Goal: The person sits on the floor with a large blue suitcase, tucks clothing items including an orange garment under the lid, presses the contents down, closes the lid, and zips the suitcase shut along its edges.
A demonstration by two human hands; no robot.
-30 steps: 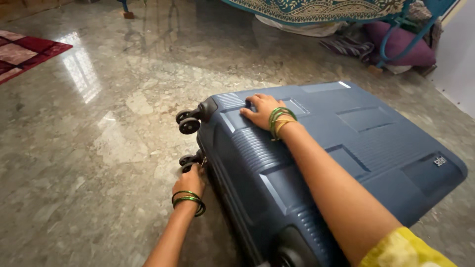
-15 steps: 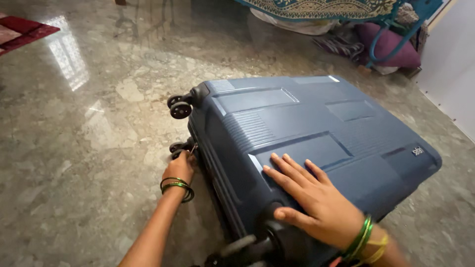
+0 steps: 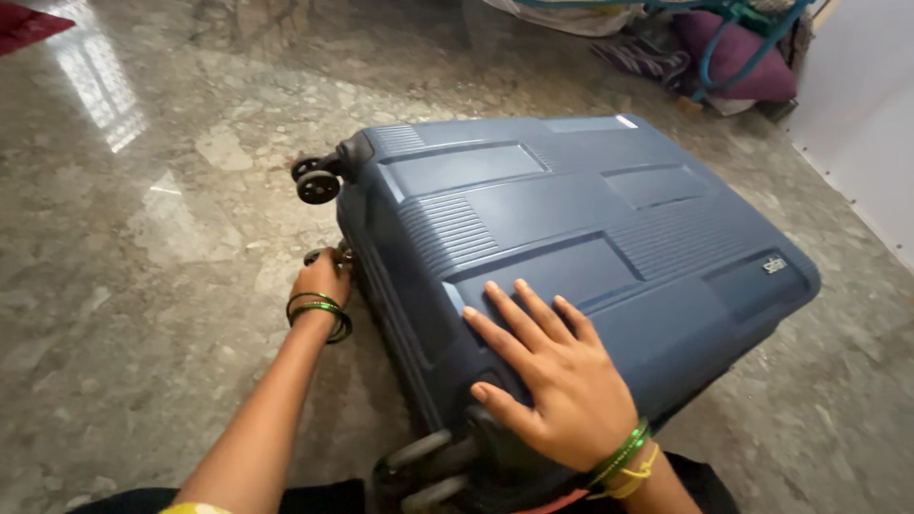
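Observation:
A dark blue hard-shell suitcase (image 3: 571, 228) lies flat on a polished stone floor, its black wheels (image 3: 316, 181) sticking out at the far left corner. My right hand (image 3: 547, 366) rests palm down, fingers spread, on the near part of the lid. My left hand (image 3: 322, 279) is closed at the suitcase's left side, low near a wheel; what it grips is hidden. Green bangles circle both wrists. Another pair of wheels (image 3: 419, 466) shows at the near corner.
The grey marble floor (image 3: 143, 286) spreads to the left with window glare on it. A purple cushion and teal frame (image 3: 738, 62) sit at the back right. A white wall (image 3: 857, 124) runs along the right. A red rug corner (image 3: 24, 19) is far left.
My right hand left the far wheel end of the lid and now lies flat on its near part. My left hand stayed by the lower wheel. The view moved closer.

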